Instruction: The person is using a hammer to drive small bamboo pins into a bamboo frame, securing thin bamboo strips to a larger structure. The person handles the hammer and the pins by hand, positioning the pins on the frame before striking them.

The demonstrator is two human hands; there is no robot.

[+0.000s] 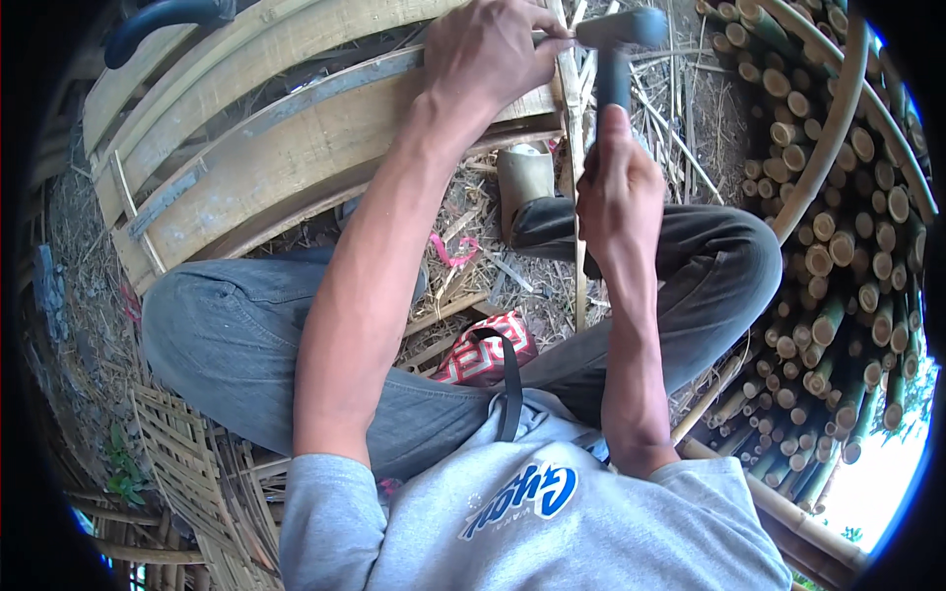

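My right hand [623, 192] is wrapped around the dark handle of a hammer [616, 84], thumb along the handle. The hammer head is slightly blurred and close to the fingertips of my left hand [488, 49]. Those fingers are pinched together at the right end of a slatted wooden panel [325, 128]; whatever they hold is too small to make out. Against that end runs a thin upright wooden strip [578, 236], reaching down between my legs. Its slats look curved in this view, with grey patches on their faces.
Cut bamboo poles [818, 256] are stacked at the right, behind a bent pole [838, 148]. A red-and-white patterned bag [483, 350] lies between my legs, near a pink ribbon [453, 251]. Woven bamboo [187, 453] lies lower left. A dark curved object [163, 25] is at the top left.
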